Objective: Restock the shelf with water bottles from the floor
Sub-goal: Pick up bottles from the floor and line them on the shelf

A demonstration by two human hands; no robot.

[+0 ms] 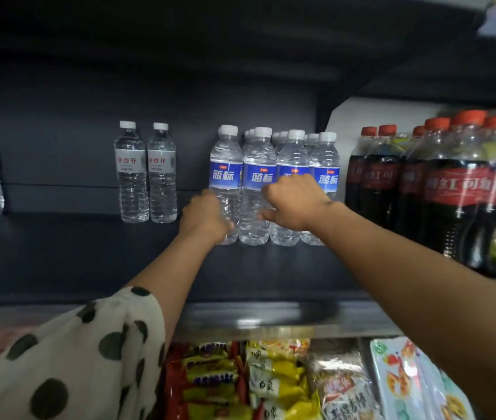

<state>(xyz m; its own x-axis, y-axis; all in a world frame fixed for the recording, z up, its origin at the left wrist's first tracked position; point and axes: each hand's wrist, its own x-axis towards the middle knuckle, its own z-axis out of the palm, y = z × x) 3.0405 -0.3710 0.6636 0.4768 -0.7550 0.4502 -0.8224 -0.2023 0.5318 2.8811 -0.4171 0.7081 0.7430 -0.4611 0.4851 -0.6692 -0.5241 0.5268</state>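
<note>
Both arms outstretched: left hand (204, 215) grips blue-label bottle (226, 174); right hand (293, 201) grips neighbouring bottle (290, 165).

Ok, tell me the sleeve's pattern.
The sleeve is white with dark polka dots, seen in the head view.

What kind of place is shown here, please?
Probably a small grocery shop: a dark display shelf holds rows of blue-label water bottles beside cola bottles, with packaged snacks stocked below.

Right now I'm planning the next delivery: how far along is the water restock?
Done: blue-label bottles stand grouped on the shelf. In hand: left hand and right hand each grip a front bottle. Left: the shelf's left stretch holds only two white-label bottles.
</note>
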